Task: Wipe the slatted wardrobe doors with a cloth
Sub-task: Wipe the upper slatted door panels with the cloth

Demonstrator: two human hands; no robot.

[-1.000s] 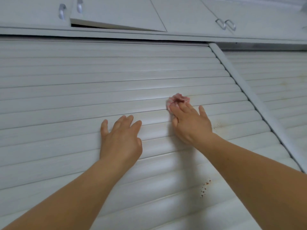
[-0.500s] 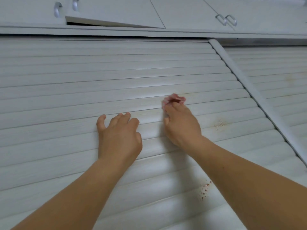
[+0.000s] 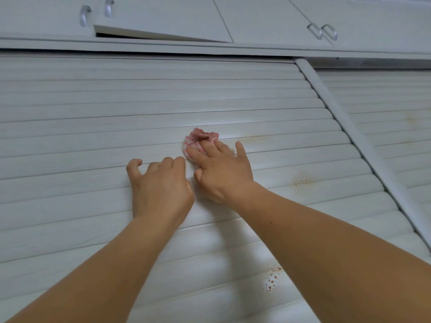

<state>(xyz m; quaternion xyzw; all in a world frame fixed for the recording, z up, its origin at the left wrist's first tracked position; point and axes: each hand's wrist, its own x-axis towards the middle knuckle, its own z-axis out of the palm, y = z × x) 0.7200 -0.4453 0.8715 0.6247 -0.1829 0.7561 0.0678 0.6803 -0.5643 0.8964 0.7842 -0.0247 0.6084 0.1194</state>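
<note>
A: White slats across the whole view. We're facing the big slatted door [image 3: 98,141], and a second slatted door [image 3: 391,127] sits to its right, behind a slanting frame strip [image 3: 345,127].

B: And the cloth?

A: Pink-and-white cloth [image 3: 198,139], bunched up, pressed flat against a slat around mid-height of the big door. Our right hand [image 3: 221,171] is on it, fingers [image 3: 205,148] laid straight over the cloth, pushing it into the door. No curl round it that we can see, so we call it pressing, not gripping.

B: Left hand?

A: Left hand [image 3: 161,185] is just beside the right one, nearly touching it. Fingertips bent, hooked on a slat edge, thumb out to the left. It braces on the door and holds nothing loose.

B: Any marks on the slats?

A: Two patches of small brownish speckles. One speckle patch [image 3: 300,180] lies right of our right wrist, the other speckle patch [image 3: 271,279] lower down between our forearms. Faint yellowish smear on the slat right of the cloth too.

B: Above?

A: Upper cupboards, white. One cupboard door [image 3: 163,17] hangs ajar, with a dark gap under its lower edge. Metal handles [image 3: 323,31] in a pair at upper right, two more handles at upper left.
</note>
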